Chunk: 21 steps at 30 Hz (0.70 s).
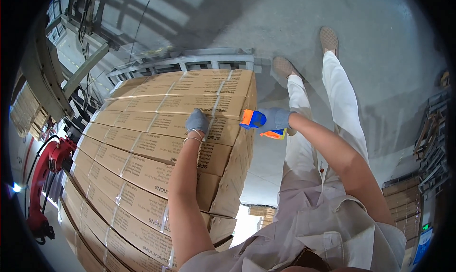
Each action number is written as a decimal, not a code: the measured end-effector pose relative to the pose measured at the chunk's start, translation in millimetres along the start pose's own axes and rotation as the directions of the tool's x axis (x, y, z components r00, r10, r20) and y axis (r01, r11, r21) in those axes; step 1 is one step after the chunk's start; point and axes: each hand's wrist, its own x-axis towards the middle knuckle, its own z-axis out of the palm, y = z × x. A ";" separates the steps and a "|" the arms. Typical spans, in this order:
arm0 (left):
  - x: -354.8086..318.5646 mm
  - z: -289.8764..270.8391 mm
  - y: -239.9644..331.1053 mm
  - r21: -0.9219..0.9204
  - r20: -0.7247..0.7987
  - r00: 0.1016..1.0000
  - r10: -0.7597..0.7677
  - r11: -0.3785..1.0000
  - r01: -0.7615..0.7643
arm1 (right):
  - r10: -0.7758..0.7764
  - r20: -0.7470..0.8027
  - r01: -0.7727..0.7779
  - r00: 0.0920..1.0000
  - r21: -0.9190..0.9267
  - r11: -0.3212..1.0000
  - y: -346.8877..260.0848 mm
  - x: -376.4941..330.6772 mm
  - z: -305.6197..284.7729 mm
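My left hand (197,121), in a grey glove, rests on the top of a stack of long brown cardboard boxes (161,138). Its fingers point away from me and are mostly hidden behind the back of the hand. Just ahead of it, a white strap (219,94) runs across the boxes. My right hand (275,119), also gloved in grey, is closed around a blue and orange handheld tool (252,119). The tool's exact kind is not clear. Its orange end is beside the upper right edge of the stack.
A grey metal roller frame (190,60) lies along the stack's far end. At the left stand a red robot arm (40,186) and a steel frame with cables (45,68). More brown boxes (401,196) and metal racks (430,129) are at the right. My legs stand on grey floor (380,58).
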 end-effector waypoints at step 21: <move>-9.7 -21.0 3.7 0.124 0.195 0.942 0.274 0.946 -0.301 | 0.012 0.025 -0.014 1.000 0.061 0.998 7.2 5.3 12.2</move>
